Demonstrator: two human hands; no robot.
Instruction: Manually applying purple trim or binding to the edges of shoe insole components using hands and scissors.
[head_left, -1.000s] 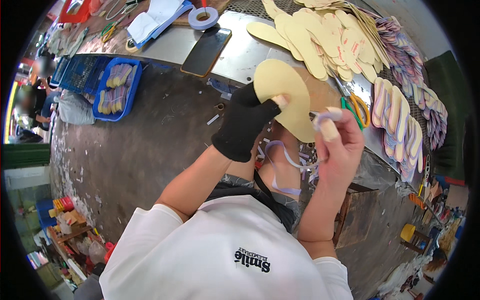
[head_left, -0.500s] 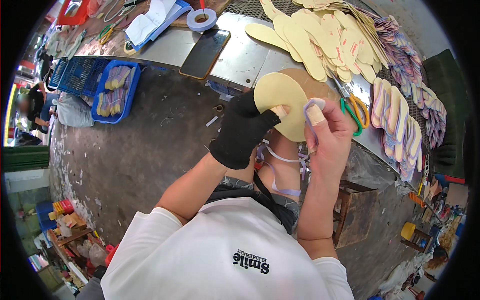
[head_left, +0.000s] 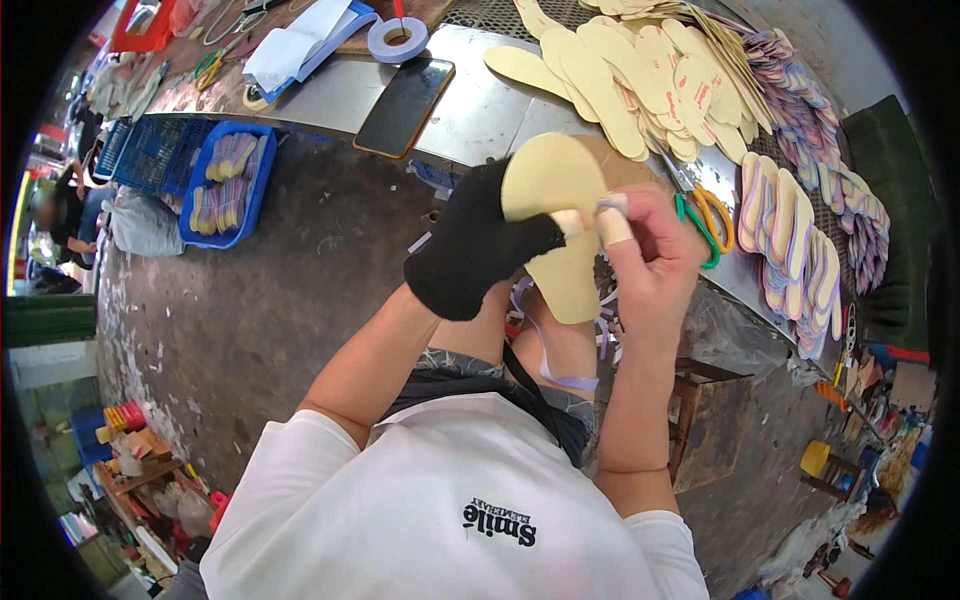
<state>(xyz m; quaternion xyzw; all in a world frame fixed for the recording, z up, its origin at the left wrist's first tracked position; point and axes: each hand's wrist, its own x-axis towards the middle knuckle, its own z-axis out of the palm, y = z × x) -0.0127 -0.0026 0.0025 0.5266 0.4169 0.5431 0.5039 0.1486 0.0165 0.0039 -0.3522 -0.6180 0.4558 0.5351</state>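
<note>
Both hands (head_left: pixel 560 245) on yellow insole (head_left: pixel 555 200).

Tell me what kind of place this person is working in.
Probably a footwear workshop. Piles of cut yellow insoles and stacked coloured soles cover the metal workbench, and the hands, left gloved and right bare, hold a single insole.

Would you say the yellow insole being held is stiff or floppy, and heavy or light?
Probably fairly stiff: the yellow insole stays flat though gripped only at one edge by the gloved left hand and the right hand. Likely light, since a fingertip pinch carries it.
</note>
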